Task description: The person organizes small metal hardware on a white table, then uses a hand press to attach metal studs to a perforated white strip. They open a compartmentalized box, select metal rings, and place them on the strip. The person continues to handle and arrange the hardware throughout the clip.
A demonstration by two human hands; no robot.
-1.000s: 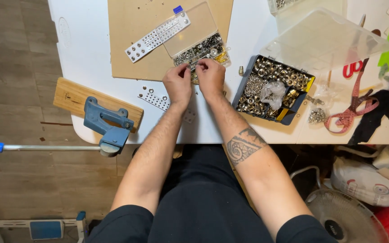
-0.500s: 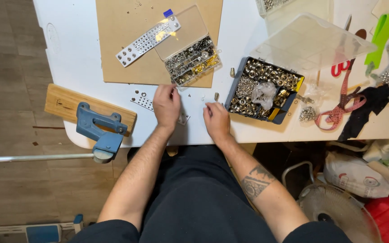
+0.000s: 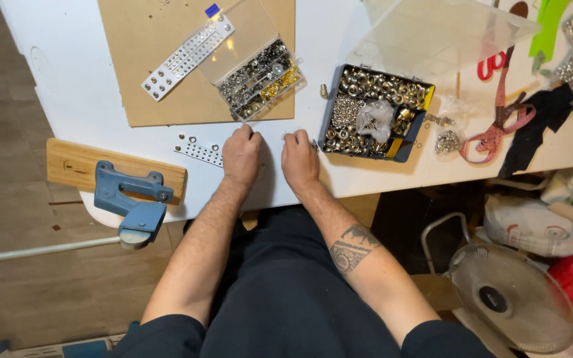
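Note:
Both hands rest knuckles-up on the white table (image 3: 74,86), close to its near edge, with the fingers curled under. My left hand (image 3: 241,154) touches the right end of a white perforated strip (image 3: 200,152) with a few metal eyelets beside it. My right hand (image 3: 298,158) lies a hand's width to the right. Small metal pieces (image 3: 314,143) sit at its fingertips, next to the open dark box of silver eyelets (image 3: 373,113). The curled fingers hide what either hand holds.
A cardboard sheet (image 3: 160,99) carries a second perforated strip (image 3: 187,58) and a small clear box of eyelets (image 3: 260,78). A blue hand press (image 3: 130,199) on a wooden board overhangs the left edge. Pink scissors (image 3: 499,129) and black cloth lie right; a fan (image 3: 512,298) stands on the floor.
Both hands came down from the small clear box towards the table's near edge and moved apart. They now rest on the table beside the perforated strip.

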